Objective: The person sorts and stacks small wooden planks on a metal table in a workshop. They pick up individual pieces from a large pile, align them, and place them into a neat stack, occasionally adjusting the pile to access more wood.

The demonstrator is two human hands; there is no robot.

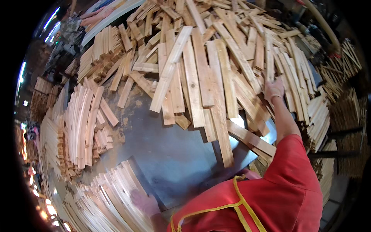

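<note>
A loose heap of wooden slats [201, 73] covers the far half of a grey metal table [170, 150]. Right hand [273, 89], gloved, rests fingers-down on slats at the heap's right; grasp indeterminate. Left hand [145, 202], blurred, presses a near-left stack of slats [112, 197], its grip likewise unclear.

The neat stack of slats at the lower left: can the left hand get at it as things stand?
Probably yes. The left hand already rests on the neat stack of slats, nothing covering it; the right hand is away on the loose pile.
</note>
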